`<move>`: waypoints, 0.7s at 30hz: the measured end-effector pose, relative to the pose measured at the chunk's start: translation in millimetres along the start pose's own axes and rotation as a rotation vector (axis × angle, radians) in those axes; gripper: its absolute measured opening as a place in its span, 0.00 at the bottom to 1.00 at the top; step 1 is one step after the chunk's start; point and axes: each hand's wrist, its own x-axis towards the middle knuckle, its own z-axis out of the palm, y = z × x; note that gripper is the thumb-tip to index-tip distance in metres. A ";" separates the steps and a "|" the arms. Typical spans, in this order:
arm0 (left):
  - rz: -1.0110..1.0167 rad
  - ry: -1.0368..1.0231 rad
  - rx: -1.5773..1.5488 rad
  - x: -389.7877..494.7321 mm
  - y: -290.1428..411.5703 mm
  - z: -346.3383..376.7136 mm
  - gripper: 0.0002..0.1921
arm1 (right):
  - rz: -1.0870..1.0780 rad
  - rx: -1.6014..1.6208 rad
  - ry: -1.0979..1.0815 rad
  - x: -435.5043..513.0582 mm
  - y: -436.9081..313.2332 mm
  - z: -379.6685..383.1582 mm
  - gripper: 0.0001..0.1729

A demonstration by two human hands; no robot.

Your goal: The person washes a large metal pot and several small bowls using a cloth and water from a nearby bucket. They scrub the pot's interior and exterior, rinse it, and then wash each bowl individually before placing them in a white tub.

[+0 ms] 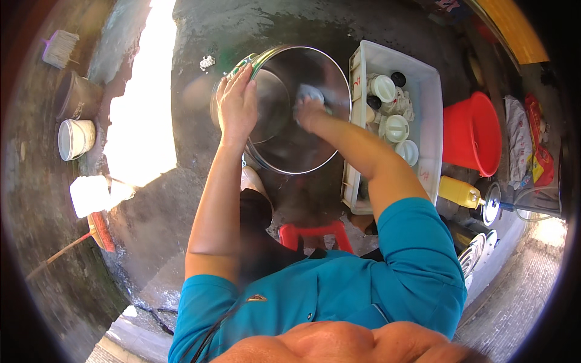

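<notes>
A large round metal pot (272, 106) is tilted in front of me, its wide mouth facing me and to the right. My left hand (238, 97) lies over the pot's left rim, fingers stretched along a green and yellow cloth or printed patch at the outer wall. Inside the pot, my right hand (310, 110) presses a pale bluish cloth (311, 92) against the inner wall; hand and cloth are blurred. My right forearm crosses the rim on the right side.
A white plastic crate (431, 118) with white-lidded containers (396, 129) stands right of the pot. Beyond it are a red bucket (482, 136) and a yellow bottle (458, 190). A red stool (313, 231) is below me. Left: a white pail (75, 139) and a broom (100, 231).
</notes>
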 end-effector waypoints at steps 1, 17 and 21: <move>-0.002 -0.005 -0.009 -0.7 -3.3 -2.6 0.18 | -0.017 -0.141 0.057 14.7 10.6 1.1 0.23; -0.043 -0.056 0.025 6.9 8.8 1.9 0.17 | -0.008 1.162 0.633 137.7 -100.2 -49.6 0.22; -0.005 -0.038 0.021 7.2 10.3 3.4 0.17 | 0.091 0.995 0.675 155.6 -13.8 -46.1 0.23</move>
